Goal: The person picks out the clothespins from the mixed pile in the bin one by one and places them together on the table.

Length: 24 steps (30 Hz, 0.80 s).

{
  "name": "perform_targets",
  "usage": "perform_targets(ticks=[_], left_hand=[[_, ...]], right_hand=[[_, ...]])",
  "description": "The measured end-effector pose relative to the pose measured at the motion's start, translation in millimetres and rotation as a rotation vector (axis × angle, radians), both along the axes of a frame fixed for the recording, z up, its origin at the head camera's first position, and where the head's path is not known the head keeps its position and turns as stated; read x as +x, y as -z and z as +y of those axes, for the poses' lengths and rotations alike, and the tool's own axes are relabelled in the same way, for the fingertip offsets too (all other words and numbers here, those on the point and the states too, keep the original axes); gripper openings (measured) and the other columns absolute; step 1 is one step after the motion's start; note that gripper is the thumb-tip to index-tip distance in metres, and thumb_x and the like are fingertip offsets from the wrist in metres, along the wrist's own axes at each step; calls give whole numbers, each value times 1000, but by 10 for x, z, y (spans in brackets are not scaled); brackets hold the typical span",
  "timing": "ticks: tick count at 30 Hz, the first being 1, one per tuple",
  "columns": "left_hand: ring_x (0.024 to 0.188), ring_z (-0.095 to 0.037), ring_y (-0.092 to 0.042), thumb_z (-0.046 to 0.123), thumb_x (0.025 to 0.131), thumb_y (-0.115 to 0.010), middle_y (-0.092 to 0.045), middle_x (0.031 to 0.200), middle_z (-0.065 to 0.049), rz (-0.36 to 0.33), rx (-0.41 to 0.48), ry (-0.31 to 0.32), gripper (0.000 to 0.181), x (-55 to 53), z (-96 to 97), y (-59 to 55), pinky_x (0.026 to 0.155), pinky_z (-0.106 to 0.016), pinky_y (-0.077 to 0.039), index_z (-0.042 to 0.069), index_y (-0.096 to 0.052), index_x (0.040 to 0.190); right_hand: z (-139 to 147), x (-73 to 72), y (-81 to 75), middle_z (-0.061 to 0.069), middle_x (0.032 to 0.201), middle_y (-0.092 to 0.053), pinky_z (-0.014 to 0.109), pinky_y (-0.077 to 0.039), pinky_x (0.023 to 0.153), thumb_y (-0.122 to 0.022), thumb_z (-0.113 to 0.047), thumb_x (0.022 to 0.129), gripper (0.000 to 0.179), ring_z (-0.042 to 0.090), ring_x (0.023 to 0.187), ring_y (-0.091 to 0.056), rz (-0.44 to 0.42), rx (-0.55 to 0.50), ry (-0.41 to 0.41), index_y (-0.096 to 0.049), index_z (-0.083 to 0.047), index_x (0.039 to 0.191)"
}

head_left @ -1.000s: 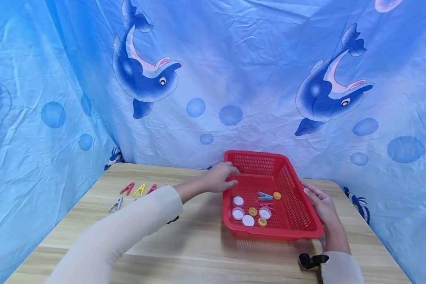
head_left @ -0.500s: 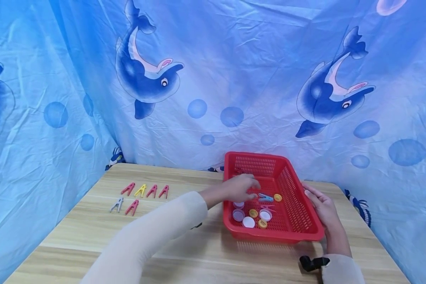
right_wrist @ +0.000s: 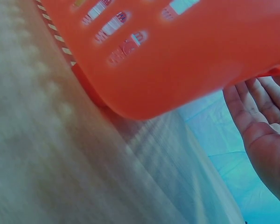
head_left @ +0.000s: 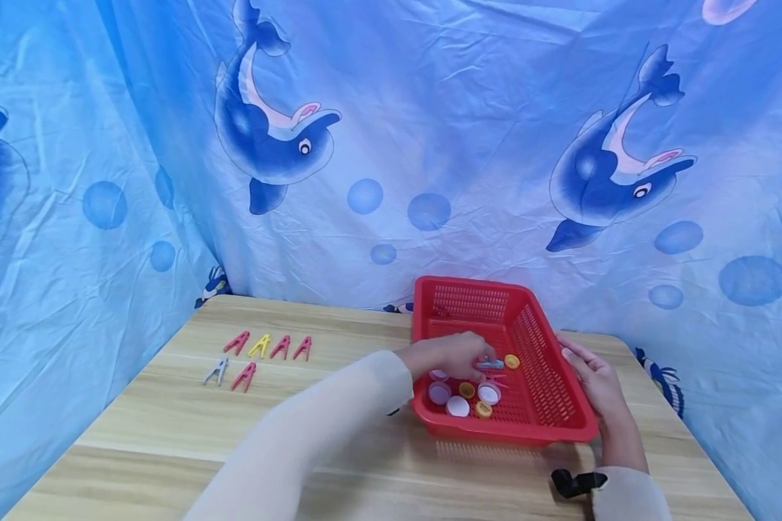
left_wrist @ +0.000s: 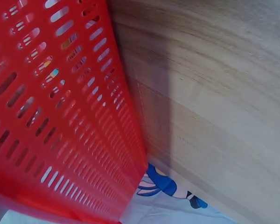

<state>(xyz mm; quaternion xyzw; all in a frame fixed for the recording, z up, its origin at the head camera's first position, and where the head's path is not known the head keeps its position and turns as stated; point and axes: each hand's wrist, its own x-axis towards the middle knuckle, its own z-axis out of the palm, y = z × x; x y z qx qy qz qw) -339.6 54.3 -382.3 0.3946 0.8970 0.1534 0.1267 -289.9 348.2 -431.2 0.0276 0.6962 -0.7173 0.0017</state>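
A red plastic basket (head_left: 510,433) stands on the table, tilted in view. Inside it my left hand (head_left: 459,354) reaches down and pinches a light blue clothespin (head_left: 491,365) between thumb and fingers. Below that clothespin lies a pink clothespin (head_left: 495,380), partly hidden. White bottle caps (head_left: 457,407) and yellow caps (head_left: 484,409) lie about the basket floor, some close under my left hand. My right hand (head_left: 596,380) holds the basket's right rim, and its fingers (right_wrist: 259,100) reach under the rim in the right wrist view. In the left wrist view the basket's slotted wall (left_wrist: 74,102) hides its contents.
On the left of the wooden table (head_left: 137,434) lie a yellow clothespin (head_left: 259,346), a grey clothespin (head_left: 216,371) and several red clothespins (head_left: 244,377), set out in two rows. A blue dolphin-print curtain (head_left: 391,145) hangs behind the table and along its sides.
My left hand has moved right and down from the basket's left rim to the light blue clothespin and now pinches it. My right hand has stayed at the basket's right rim.
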Motion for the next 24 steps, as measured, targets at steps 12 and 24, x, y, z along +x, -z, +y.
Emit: perform_targets(ticks=[12,24], left_hand=[[91,-5,-60,39,92,-75,-63,109,13,-81,-111,55,56,35,86,95,88,-22,-53,36,-58,145],[135,-14,-44,47,91,-72,-47,150,17,-129,-219,-42,58,49,77,97,116,-49,-37,45,-53,146]], right_hand=[[-5,-16,5,-23,112,-70,31,-60,81,-65,-44,99,72,5,99,-72,3,8,3,-36,-19,160],[7,-26,47,-22,113,-70,30,-60,80,-64,-40,101,67,5,98,-72,41,-1,5,-39,-17,159]])
